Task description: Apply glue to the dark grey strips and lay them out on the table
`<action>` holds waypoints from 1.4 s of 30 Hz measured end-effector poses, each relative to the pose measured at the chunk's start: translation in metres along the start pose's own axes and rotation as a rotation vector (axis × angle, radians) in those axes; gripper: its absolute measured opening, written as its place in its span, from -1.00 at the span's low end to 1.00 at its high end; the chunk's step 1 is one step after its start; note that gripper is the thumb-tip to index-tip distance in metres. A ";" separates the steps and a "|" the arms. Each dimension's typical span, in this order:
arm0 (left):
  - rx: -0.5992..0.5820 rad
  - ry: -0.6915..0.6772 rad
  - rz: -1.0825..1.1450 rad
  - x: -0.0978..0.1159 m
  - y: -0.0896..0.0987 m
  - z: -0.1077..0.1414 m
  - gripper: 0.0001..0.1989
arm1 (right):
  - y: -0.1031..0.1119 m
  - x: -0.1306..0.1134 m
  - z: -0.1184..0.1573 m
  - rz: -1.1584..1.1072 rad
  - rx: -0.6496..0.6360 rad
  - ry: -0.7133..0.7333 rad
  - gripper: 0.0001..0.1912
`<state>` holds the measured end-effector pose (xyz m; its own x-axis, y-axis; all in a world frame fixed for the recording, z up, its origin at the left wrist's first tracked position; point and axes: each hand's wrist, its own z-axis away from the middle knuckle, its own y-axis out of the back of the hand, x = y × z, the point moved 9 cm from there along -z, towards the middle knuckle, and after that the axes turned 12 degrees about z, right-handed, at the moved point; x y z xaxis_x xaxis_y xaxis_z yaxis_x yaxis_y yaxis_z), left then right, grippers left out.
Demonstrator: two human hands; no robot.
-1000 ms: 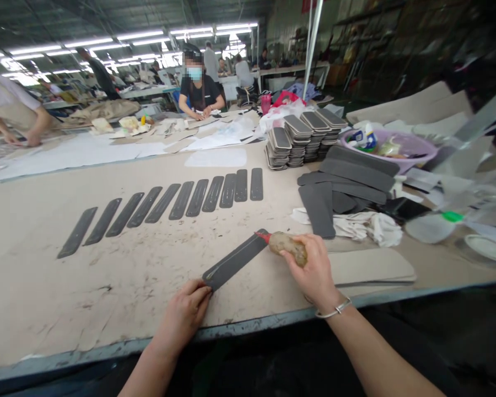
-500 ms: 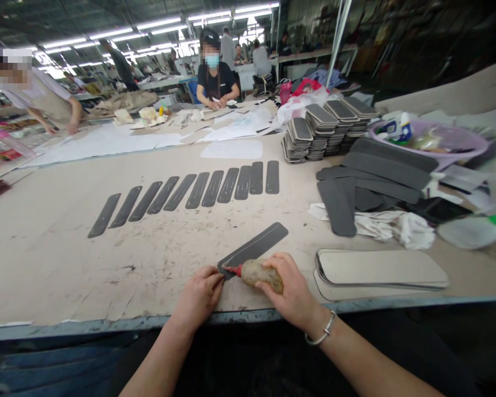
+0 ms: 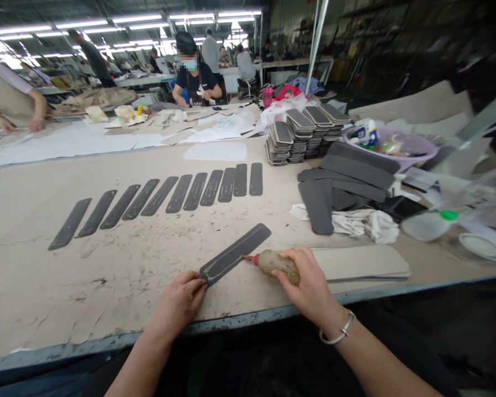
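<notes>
A dark grey rounded strip (image 3: 240,246) lies slantwise on the table before me, with a thin line of glue along its far edge and around its near end. My left hand (image 3: 182,300) pinches that near end between thumb and fingers. Wrapped in my right hand (image 3: 308,281) is a stained glue bottle (image 3: 278,266), held on its side. Its red nozzle (image 3: 251,259) points left, the tip at the strip's right-hand edge. Past the strip, a slanted row of similar dark strips (image 3: 194,191) shows shiny glue lines.
Pale flat panels (image 3: 361,262) lie right of my right hand. Behind them are loose dark pieces (image 3: 347,179), a crumpled white cloth (image 3: 367,223), stacks of edged pieces (image 3: 300,132) and a purple basin (image 3: 413,160). A masked person (image 3: 196,77) works across the table.
The nozzle has moved from the strip's near end up along its right edge, and the glue line there has grown. My left hand still holds the end. The view has swung right.
</notes>
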<state>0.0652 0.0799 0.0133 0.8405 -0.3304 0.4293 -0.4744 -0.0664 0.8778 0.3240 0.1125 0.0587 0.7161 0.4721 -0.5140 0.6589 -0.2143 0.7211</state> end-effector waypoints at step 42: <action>-0.049 0.011 -0.079 -0.007 -0.015 -0.002 -0.80 | 0.006 0.029 -0.024 0.027 0.158 -0.102 -0.73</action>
<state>0.0666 0.0849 -0.0028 0.8780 -0.3156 0.3600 -0.3931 -0.0461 0.9183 0.3433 0.1450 0.0593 0.7487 0.3768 -0.5455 0.6610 -0.3613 0.6577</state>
